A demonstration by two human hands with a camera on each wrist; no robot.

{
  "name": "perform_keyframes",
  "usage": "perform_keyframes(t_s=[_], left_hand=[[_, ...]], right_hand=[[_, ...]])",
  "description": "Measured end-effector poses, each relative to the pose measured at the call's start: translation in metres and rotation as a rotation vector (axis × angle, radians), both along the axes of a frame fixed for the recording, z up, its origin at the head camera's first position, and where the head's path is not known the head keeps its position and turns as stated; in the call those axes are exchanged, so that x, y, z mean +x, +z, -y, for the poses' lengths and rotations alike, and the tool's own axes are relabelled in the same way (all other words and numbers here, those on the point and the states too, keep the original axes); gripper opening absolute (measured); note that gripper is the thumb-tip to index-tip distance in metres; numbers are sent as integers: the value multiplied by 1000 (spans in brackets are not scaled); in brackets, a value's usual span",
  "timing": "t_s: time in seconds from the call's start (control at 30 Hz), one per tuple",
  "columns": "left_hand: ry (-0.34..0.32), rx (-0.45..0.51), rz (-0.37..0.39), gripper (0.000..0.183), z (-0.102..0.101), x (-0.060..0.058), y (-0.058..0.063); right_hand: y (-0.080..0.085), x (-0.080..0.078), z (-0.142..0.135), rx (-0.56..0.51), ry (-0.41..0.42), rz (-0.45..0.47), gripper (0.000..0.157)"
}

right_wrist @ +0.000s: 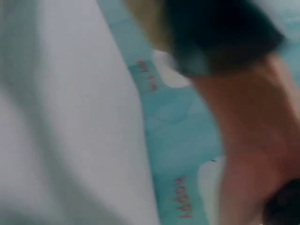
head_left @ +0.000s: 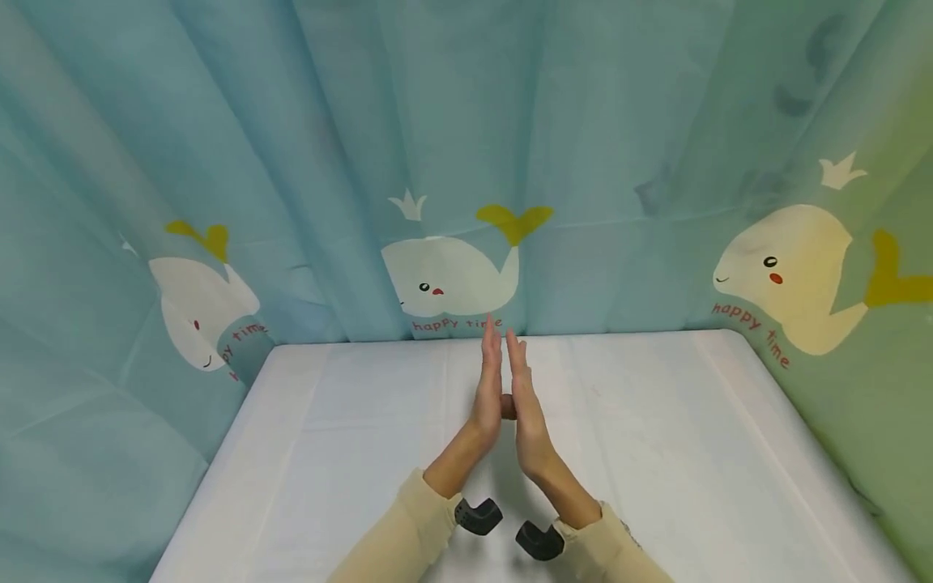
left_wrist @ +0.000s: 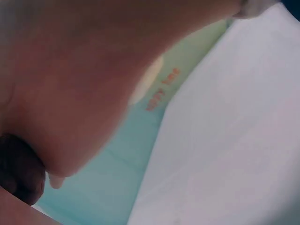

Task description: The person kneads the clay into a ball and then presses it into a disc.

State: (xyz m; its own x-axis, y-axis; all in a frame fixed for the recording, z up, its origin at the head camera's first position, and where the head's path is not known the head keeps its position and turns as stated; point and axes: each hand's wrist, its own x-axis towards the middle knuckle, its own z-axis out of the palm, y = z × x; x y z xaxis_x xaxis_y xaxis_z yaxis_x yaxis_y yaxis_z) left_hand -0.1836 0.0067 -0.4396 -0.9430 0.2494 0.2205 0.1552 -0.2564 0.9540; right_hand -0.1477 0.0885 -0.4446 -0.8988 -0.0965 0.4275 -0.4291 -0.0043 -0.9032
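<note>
1. counted: two hands, one lump (head_left: 509,407), two sleeves, two black mounts, one counter (head_left: 350,453), one curtain (head_left: 452,105) with three whales printed on it.
2. the lump sits between the two palms, above the middle of the counter.
3. its sides are covered by the palms, so i cannot tell its long axis or which way it points.
4. it looks dark brown and rounded, and small beside the hands; the wrist views blur its surface.
5. left grip: the left hand (head_left: 487,393) has straight fingers, pointing far, palm against the lump.
6. right grip: the right hand (head_left: 528,413) is the same, facing it, fingertips slightly apart from the left's.
7. the left mount (head_left: 479,517) and right mount (head_left: 540,541) are beside the cream sleeves, near side.
</note>
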Motion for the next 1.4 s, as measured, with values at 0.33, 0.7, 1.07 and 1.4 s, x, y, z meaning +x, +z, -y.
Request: perform_keyframes(t_s=[0.33,0.7,1.07,1.4], left_hand=[[-127,81,-24,63,-7,21,-2],[-7,-102,-117,58,-6,4,4],[-170,-96,-72,62,-7,28,3],[-115,-164,-1,59,-4,21,-19]], right_hand=[[-11,-30,-23,-58,-63,37,55],[-22,3,-6,-144,26,56,55],[-29,-17,-21,-190,-46,96,57],[-5,-4,-13,-100,-34,30,56]])
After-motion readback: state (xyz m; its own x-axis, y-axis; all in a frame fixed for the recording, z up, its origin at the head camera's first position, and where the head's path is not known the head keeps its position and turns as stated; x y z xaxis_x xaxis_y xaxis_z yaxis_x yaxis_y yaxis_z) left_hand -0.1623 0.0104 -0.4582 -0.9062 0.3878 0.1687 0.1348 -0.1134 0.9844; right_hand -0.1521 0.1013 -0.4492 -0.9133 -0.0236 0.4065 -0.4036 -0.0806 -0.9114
